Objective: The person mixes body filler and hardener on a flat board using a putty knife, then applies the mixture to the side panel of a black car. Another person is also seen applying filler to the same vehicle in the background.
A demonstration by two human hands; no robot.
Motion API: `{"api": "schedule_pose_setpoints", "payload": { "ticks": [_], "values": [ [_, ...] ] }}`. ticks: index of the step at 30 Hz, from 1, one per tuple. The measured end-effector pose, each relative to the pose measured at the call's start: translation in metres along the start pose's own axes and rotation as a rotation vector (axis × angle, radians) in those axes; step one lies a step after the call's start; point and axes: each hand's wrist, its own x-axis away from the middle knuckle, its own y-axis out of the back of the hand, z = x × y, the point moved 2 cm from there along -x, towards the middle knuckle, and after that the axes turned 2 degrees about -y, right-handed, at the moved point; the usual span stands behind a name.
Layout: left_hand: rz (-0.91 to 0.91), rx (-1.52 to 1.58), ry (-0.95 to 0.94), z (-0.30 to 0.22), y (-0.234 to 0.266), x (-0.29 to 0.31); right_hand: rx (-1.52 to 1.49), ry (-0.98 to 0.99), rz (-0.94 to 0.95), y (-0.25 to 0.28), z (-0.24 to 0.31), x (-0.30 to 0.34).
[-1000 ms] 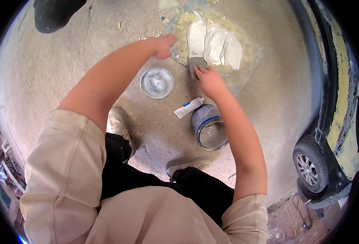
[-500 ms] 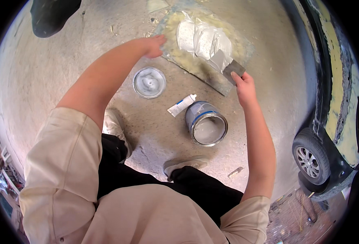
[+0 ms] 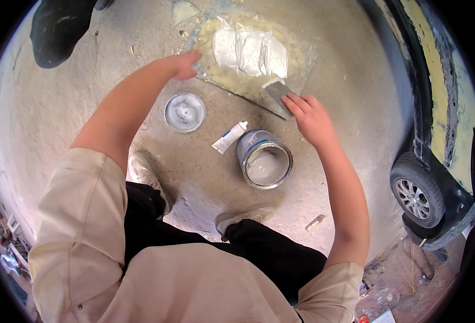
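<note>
My right hand point(image 3: 314, 119) grips a flat metal putty spreader point(image 3: 277, 94), its fingers along the grey blade. A line of pale filler clings to the spreader's far edge, which is over the near right part of the mixing board point(image 3: 216, 75). White body filler point(image 3: 251, 51) lies on the board in thick, side-by-side swaths. At the board's left edge, my left hand point(image 3: 183, 65) has its fingers extended against the rim; whether they curl beneath it is hidden. Nearer to me stands an open can point(image 3: 266, 167) with pale grey filler inside.
Left of the can lie a white tube point(image 3: 230, 138) and a round can lid point(image 3: 184, 112) smeared with filler. A car wheel point(image 3: 414, 195) and body panel stand at right. A dark rounded object point(image 3: 60, 32) is at far left. My shoes point(image 3: 245, 217) flank the near floor.
My right hand has drawn the spreader off the white filler, toward me and to the board's near edge. My left hand stays by the board's left edge. The whole view has shifted slightly.
</note>
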Motion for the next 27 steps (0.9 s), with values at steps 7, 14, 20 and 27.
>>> {"api": "schedule_pose_setpoints", "payload": {
  "ticks": [7, 14, 20, 27],
  "values": [
    [-0.025, 0.002, 0.022, -0.006, 0.001, 0.001, 0.034, -0.430, -0.110, -0.056, -0.067, -0.045],
    [-0.016, 0.002, 0.015, -0.014, 0.007, 0.003, -0.077, -0.603, 0.054, -0.142, -0.091, -0.053],
    [0.018, 0.022, -0.005, -0.004, 0.004, 0.002, -0.121, -0.638, 0.144, -0.146, -0.053, -0.047],
    [0.030, 0.039, -0.011, -0.003, 0.011, 0.003, -0.385, -0.621, 0.351, -0.116, -0.058, -0.034]
  ]
}}
